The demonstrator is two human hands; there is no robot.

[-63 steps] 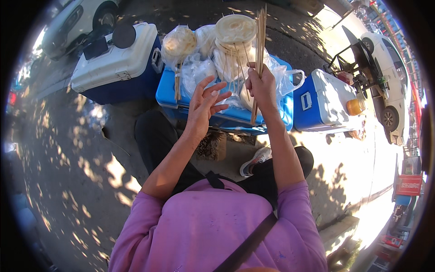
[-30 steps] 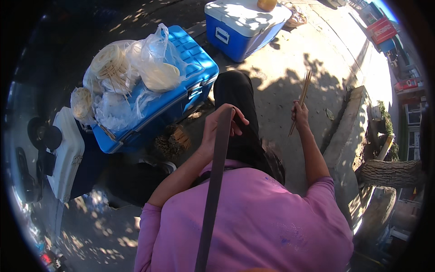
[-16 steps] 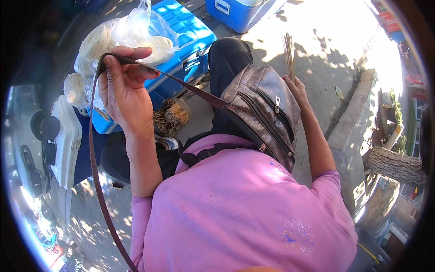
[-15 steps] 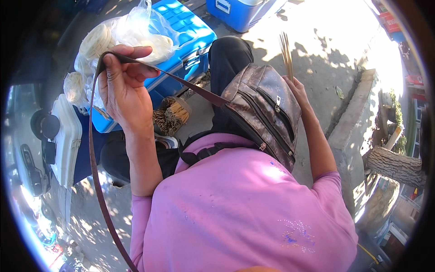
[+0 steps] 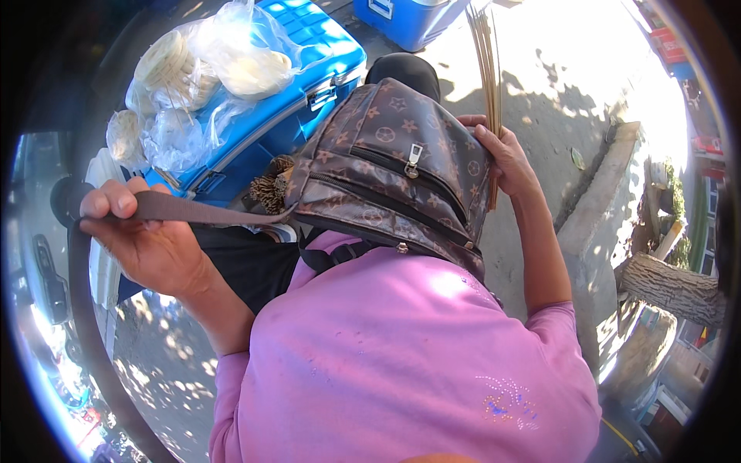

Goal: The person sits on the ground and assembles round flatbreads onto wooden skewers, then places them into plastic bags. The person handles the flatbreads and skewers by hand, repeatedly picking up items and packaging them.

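A brown patterned bag (image 5: 394, 158) with black zips and a metal zip pull rests in front of my chest, over my lap. My left hand (image 5: 158, 243) is closed on its brown strap (image 5: 208, 212), drawn out taut to the left; the rest of the strap loops down past my arm. Beyond the bag's right side, my right hand (image 5: 511, 160) grips a bunch of long thin sticks (image 5: 485, 65) that points up and away. The lower ends of the sticks show beside the bag.
A blue cooler box (image 5: 332, 42) at the far left bears clear plastic bags (image 5: 251, 73) with pale coiled contents. Partly behind the brown bag is a bundle of sticks (image 5: 268, 187). Another blue cooler (image 5: 417, 27) stands farther off. Right lie a concrete kerb (image 5: 590, 197) and a log (image 5: 671, 285).
My left hand has moved left and down, pulling the strap. The bag has shifted left and now faces up more. My right hand has turned, showing more of the sticks.
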